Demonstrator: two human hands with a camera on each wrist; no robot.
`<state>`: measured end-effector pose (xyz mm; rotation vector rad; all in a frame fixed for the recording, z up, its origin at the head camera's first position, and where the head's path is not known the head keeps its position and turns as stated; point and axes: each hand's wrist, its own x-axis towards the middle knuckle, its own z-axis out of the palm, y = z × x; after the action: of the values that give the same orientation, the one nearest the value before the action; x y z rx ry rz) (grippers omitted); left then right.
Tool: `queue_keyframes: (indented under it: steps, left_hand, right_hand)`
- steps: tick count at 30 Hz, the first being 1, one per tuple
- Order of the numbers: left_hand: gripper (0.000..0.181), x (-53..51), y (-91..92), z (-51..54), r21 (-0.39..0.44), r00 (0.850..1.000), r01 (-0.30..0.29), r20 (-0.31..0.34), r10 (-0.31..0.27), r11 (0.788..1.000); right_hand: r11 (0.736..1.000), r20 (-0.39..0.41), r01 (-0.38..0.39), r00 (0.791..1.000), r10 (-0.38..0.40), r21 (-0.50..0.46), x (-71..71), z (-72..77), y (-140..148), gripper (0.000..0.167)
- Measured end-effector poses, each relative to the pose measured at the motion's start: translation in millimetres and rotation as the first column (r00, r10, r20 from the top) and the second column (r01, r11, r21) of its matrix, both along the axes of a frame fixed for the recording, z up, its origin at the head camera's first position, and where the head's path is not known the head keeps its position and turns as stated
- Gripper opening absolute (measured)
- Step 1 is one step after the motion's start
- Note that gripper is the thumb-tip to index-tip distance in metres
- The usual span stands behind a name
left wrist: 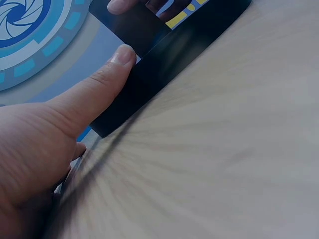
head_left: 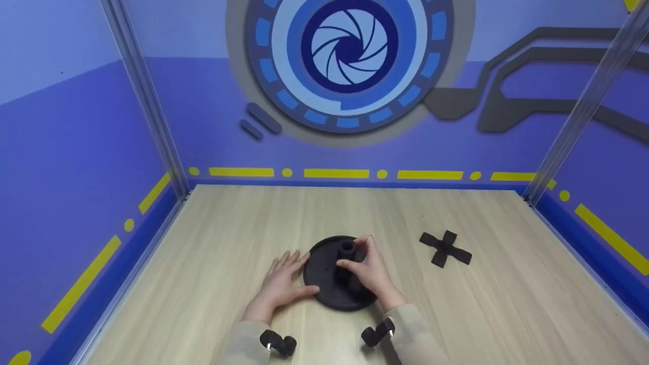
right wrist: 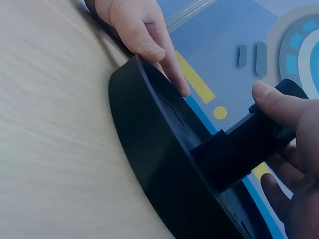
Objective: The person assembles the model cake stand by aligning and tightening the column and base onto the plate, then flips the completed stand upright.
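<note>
A black round base (head_left: pixel 320 276) with a raised rim lies flat on the table. On it stands a black hollow tube (head_left: pixel 347 248), right of the base's middle. My right hand (head_left: pixel 374 271) holds the tube near its upper end, thumb on one side and fingers on the other. In the right wrist view a wider collar surrounds the tube's lower part (right wrist: pixel 224 159). My left hand (head_left: pixel 280 285) rests against the left side of the base, fingers spread and fairly straight. Its thumb touches the rim (left wrist: pixel 144 82) in the left wrist view.
A black four-armed cross piece (head_left: pixel 445 248) lies on the wooden table (head_left: pixel 243 223), right of the base. Blue panels (head_left: pixel 203 126) and metal posts (head_left: pixel 147 96) enclose the back and sides. Small black devices (head_left: pixel 278 343) are worn on both wrists.
</note>
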<state>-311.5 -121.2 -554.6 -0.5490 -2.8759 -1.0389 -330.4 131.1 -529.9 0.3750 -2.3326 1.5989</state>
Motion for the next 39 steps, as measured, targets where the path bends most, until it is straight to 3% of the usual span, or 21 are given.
queue_keyframes:
  steps: [4,9,12,28,39]
  left_hand:
    - [0.096,-1.5,0.1,0.3,0.002,1.0,-0.001,-0.002,0.001,1.0]
    - [0.097,-1.8,0.6,0.9,0.008,1.0,-0.005,0.011,0.005,1.0]
    - [0.097,-1.2,0.9,0.5,0.01,1.0,-0.007,0.02,0.006,1.0]
    - [0.096,-0.5,0.4,-0.1,0.003,1.0,-0.008,0.015,0.008,1.0]
    - [0.097,0.1,0.8,1.1,0.011,1.0,-0.004,0.017,0.003,1.0]
  right_hand:
    - [0.991,0.067,-0.124,0.99,0.127,-0.059,-2.0,6.5,7.4,0.056]
    - [0.938,0.102,-0.317,0.938,0.332,-0.138,-4.1,12.6,17.2,0.056]
    - [0.92,0.115,-0.359,0.919,0.378,-0.156,-3.8,13.2,19.4,0.056]
    - [0.979,0.104,-0.174,0.977,0.185,-0.106,-2.9,14.3,12.6,0.044]
    - [0.999,0.082,-0.017,0.996,0.02,-0.033,0.6,11.2,4.1,0.049]
